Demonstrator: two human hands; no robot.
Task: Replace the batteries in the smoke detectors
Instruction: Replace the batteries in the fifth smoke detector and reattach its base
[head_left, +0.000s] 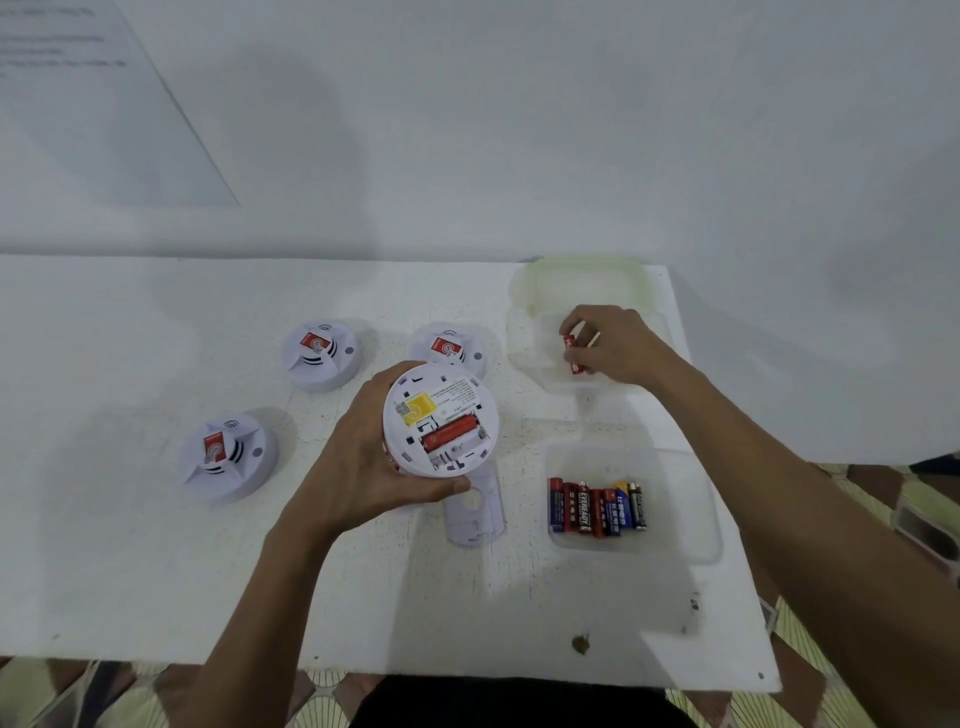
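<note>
**Red cell over the far tub, another seated in the upturned detector**

Red and small, the loose battery (571, 353) is pinched upright between the thumb and curled fingers (582, 319) of the right hand (618, 345), inside the mouth of the far clear container (540, 291). I cannot tell whether its lower end touches the container floor.

The left hand (363, 467) grips the smoke detector (441, 418) back-side up just above the tabletop (156, 571), palm against its left rim and thumb curled under the near edge. In the open compartment a seated battery (449, 431) lies flat, its long axis running from lower left to upper right. The slot beside it looks empty.

That seated battery lies down and to the left of the right hand, well apart from it. The left hand is nearer but fully taken up with holding the housing. So the right hand would probably have to let go of its cell and cross back. A pull would likely go best at one end of the cell rather than across its length.

A detached cover plate (475, 514) lies on the tabletop under the detector's near edge. The near container (691, 519) holds a row of mixed batteries (597, 506), just right of the plate. Three other detectors (322, 356) (452, 348) (226, 457) sit face up.
</note>
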